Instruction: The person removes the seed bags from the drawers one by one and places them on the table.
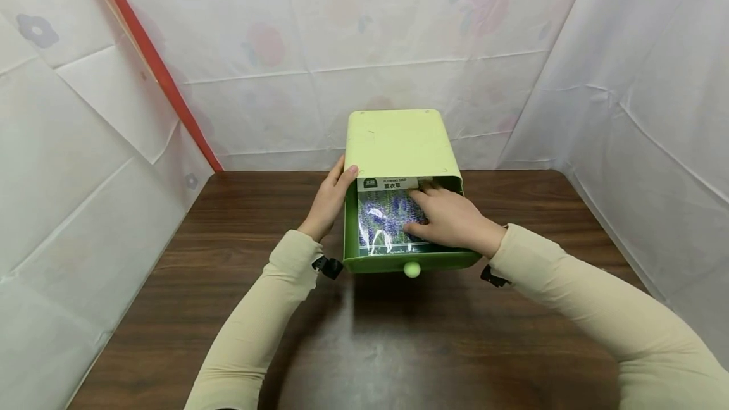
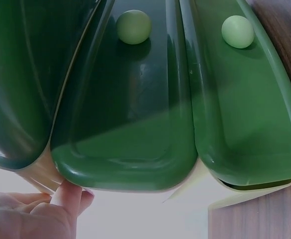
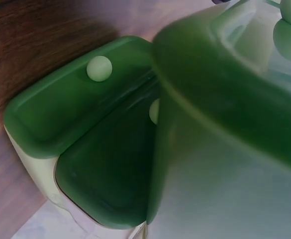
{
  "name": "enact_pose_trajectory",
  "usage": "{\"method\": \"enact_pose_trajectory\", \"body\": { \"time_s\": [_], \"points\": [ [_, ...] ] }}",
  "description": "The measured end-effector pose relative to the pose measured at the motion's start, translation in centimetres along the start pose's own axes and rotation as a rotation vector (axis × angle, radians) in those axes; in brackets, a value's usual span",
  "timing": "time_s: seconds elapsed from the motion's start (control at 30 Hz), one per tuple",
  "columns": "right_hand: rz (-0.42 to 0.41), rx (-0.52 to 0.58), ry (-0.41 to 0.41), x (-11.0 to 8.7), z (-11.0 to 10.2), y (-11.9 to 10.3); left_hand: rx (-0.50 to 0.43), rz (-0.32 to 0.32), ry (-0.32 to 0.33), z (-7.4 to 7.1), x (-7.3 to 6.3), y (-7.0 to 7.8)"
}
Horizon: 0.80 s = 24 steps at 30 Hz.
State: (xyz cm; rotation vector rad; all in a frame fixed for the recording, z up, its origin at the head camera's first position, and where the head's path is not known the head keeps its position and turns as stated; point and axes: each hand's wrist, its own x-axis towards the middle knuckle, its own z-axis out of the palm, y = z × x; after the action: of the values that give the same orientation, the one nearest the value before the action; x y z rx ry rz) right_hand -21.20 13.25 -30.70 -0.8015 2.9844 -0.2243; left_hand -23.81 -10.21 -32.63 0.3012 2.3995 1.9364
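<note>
A light yellow-green cabinet (image 1: 401,144) with dark green drawers stands on the table, its top drawer (image 1: 378,264) pulled out. Inside lies a seed packet (image 1: 384,214) with purple flowers and a "FLOWERS SEED" label, its back edge at the cabinet's opening. My right hand (image 1: 452,217) reaches into the drawer over the packet's right side, thumb and forefinger spread on it, other fingertips partly hidden. My left hand (image 1: 330,198) rests against the cabinet's left side near the top front corner; the left wrist view shows its fingers (image 2: 68,196) at the cabinet's side.
Below the open drawer, a middle drawer (image 2: 130,114) and a bottom drawer (image 2: 249,109) with round pale knobs are pushed in. The dark wooden table (image 1: 228,258) meets white sheet walls (image 1: 319,43) behind and at both sides. A red strip (image 1: 154,59) runs down the left corner.
</note>
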Motion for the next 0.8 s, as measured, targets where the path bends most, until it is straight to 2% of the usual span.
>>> {"method": "enact_pose_trajectory", "body": {
  "time_s": [0.13,0.23,0.3,0.47,0.8],
  "points": [
    [-0.015,0.015,-0.016,0.0,0.1,0.0,-0.007,-0.010,0.003,-0.2,1.0,-1.4],
    [-0.022,0.018,-0.015,0.0,0.2,-0.1,-0.015,0.001,0.005,-0.3,2.0,-3.0],
    [-0.030,0.017,-0.004,-0.1,0.2,-0.1,-0.018,0.014,0.009,-0.3,2.1,-3.4],
    [-0.051,0.031,0.018,0.0,0.3,-0.2,-0.014,0.039,0.029,-0.3,2.2,-3.6],
    [-0.074,0.030,0.026,-0.1,0.1,-0.4,-0.024,0.035,0.026,-0.3,2.2,-3.6]
  ]
}}
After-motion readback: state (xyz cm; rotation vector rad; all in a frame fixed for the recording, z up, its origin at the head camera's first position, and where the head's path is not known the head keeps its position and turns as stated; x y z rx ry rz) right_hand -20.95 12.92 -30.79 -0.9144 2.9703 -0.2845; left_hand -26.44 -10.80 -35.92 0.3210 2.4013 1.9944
